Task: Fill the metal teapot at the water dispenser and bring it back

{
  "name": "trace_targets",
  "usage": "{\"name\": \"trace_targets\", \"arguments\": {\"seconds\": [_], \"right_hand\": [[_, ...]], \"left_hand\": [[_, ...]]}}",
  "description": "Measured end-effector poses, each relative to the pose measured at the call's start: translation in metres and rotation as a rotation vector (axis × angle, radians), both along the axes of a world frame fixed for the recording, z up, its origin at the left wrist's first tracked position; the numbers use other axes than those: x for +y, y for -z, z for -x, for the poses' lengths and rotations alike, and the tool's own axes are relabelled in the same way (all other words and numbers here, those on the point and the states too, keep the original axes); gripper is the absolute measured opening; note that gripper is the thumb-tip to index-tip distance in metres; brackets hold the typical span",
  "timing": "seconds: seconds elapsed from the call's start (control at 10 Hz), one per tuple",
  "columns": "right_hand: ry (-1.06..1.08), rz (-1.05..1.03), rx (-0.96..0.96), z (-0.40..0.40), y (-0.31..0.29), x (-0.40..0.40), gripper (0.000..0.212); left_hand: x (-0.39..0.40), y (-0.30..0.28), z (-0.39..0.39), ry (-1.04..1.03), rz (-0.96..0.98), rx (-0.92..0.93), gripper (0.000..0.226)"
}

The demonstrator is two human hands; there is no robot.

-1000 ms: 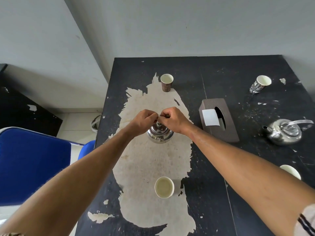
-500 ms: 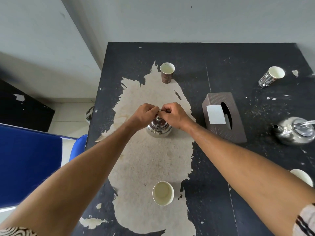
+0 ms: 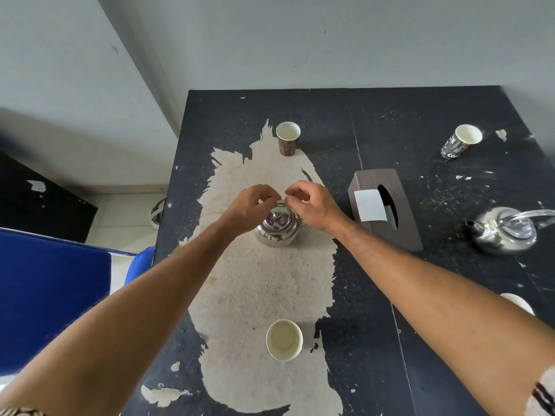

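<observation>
A small shiny metal teapot (image 3: 277,228) with its lid on stands on the worn pale patch of the black table (image 3: 390,121), near the middle. My left hand (image 3: 253,207) and my right hand (image 3: 313,205) hover just above it, side by side. Each pinches one end of the thin wire handle, which is raised over the lid and shows in the gap between my fingertips. The spout is hidden under my hands.
A second metal teapot (image 3: 504,231) sits at the right edge. A brown tissue box (image 3: 386,210) lies right of my hands. Paper cups stand at the back (image 3: 287,142), back right (image 3: 461,142), front (image 3: 284,340) and right (image 3: 518,303). A blue chair (image 3: 45,295) is on the left.
My hands have drawn slightly apart over the teapot, so its lid and handle now show between them. The teapot has stayed on the table.
</observation>
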State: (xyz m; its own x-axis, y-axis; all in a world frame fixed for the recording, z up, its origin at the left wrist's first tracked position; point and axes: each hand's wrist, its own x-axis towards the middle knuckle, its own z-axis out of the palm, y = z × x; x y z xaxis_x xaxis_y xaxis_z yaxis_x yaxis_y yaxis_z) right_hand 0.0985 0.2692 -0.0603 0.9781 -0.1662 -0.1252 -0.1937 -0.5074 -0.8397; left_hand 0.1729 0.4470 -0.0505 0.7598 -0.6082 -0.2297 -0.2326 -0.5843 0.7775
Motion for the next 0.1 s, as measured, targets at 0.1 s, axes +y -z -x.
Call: {"name": "trace_targets", "arguments": {"seconds": [0.1], "right_hand": [[0.02, 0.012, -0.017, 0.0029, -0.0169, -0.0006, 0.03]], "left_hand": [[-0.0026, -0.0129, 0.0013, 0.008, -0.02, -0.085, 0.036]]}}
